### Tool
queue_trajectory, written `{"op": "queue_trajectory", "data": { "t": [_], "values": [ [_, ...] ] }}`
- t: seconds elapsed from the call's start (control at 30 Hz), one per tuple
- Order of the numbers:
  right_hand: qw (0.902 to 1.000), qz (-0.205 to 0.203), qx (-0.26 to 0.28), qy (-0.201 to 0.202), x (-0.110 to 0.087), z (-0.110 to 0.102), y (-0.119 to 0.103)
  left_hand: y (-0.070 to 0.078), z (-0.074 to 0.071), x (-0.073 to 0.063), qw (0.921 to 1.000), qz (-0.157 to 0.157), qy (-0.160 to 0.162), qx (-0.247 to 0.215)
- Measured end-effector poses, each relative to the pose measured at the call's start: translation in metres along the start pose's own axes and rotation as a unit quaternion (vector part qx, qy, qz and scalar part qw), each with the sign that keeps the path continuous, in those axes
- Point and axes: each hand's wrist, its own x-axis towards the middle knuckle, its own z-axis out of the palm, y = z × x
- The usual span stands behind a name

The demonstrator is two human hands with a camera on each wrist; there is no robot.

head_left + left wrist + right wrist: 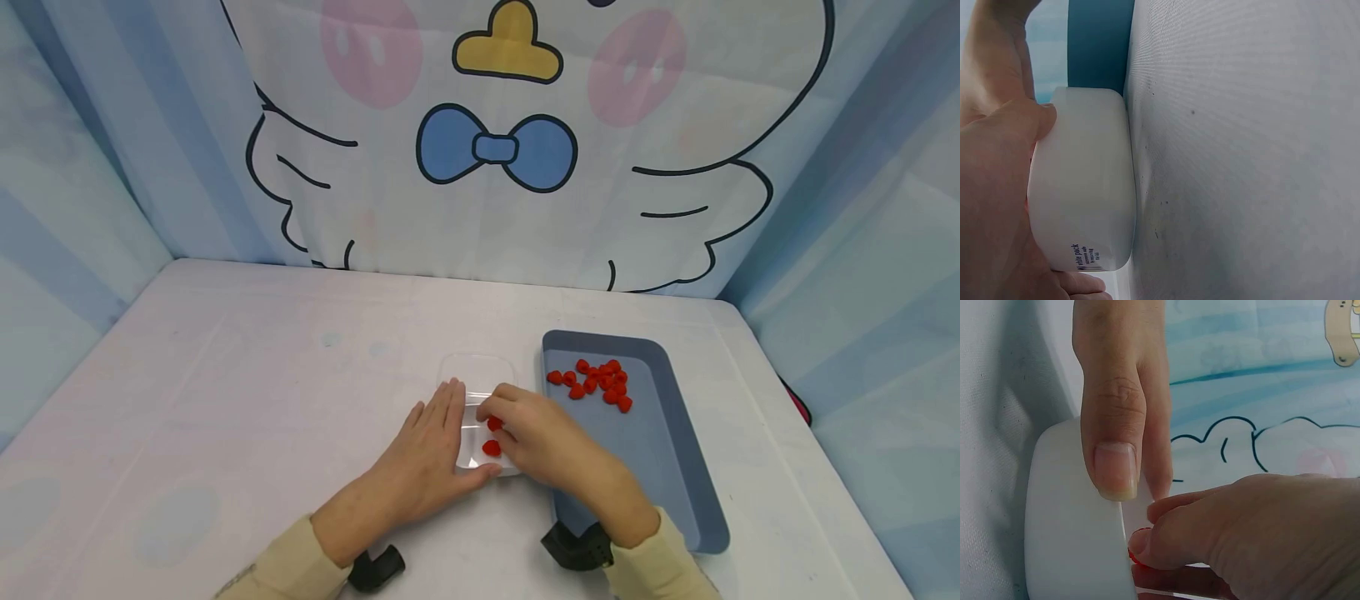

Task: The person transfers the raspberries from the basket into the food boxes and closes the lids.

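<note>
A small white plastic box (468,457) stands on the table, a transparent lid-like piece (476,364) at its far side. My left hand (423,454) rests against the box's left side with straight fingers, its thumb along the near edge. In the left wrist view, the white box (1085,181) shows printed lettering on its wall. My right hand (551,437) reaches over the box and pinches a red raspberry-like piece (494,423) between thumb and finger; in the right wrist view this red piece (1137,549) is mostly hidden. Another red piece (491,448) lies inside the box.
Right of the box lies a blue-grey tray (652,475), its far part bearing several red raspberry-like pieces (592,379). My right forearm crosses the tray's left rim. A printed cloth (495,225) hangs behind the white table (247,375), with more cloth at both sides.
</note>
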Motion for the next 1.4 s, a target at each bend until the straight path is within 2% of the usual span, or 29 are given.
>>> {"op": "queue_trajectory", "data": {
  "t": [0.27, 0.5, 0.63, 0.9, 1.2, 1.4],
  "values": [
    [0.9997, -0.011, -0.021, 0.002, -0.001, 0.003, 0.0, 0.001, 0.0, 0.0, 1.0, 0.002, 0.005, -0.002],
    [0.9995, 0.001, -0.028, -0.015, -0.001, 0.005, -0.002, 0.001, 0.0, 0.0, 1.0, 0.003, 0.004, -0.004],
    [0.9995, 0.0, -0.03, -0.011, -0.002, 0.003, -0.002, 0.001, 0.0, 0.001, 1.0, 0.004, 0.004, -0.001],
    [1.0, -0.004, 0.007, 0.002, -0.002, -0.008, 0.0, 0.002, 0.0, 0.0, 1.0, -0.002, 0.0, 0.006],
    [0.9975, 0.011, 0.01, 0.069, -0.008, -0.027, 0.012, 0.002, -0.001, 0.002, 1.0, -0.005, 0.003, 0.007],
    [0.9956, 0.052, 0.021, 0.075, -0.013, -0.034, 0.023, 0.002, 0.0, 0.002, 1.0, -0.007, 0.003, 0.001]
  ]
}}
